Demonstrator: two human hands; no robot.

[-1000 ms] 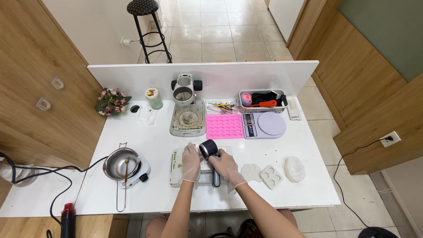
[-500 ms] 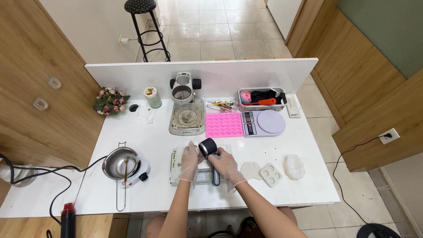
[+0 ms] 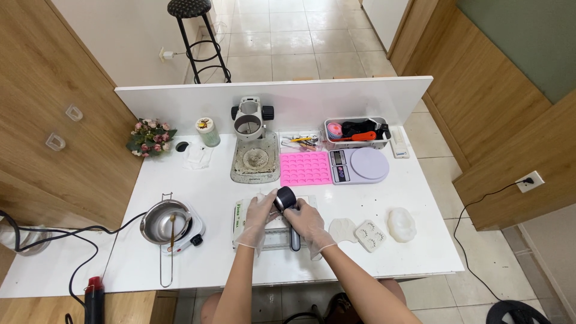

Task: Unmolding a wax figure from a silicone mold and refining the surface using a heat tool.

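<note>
Nothing shifted since earlier, gloved right hand (image 3: 310, 221) gripping black handheld tool (image 3: 287, 207), left hand (image 3: 259, 217) flat, fingers open, on white tray (image 3: 241, 223) near tabletop's front edge.

Bare tabletop (image 3: 228, 192) between hotplate (image 3: 180, 227) and hands (image 3: 259, 217).

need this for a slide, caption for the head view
Gloved left hand and right hand hold a black tool over a tray on a white table.

A flat white box (image 3: 243, 217) with green print lies at the bench's front edge, a white-labelled green jar (image 3: 208, 132) stands at the back left, and the scale's dark screen (image 3: 338, 158) sits right of centre.
</note>
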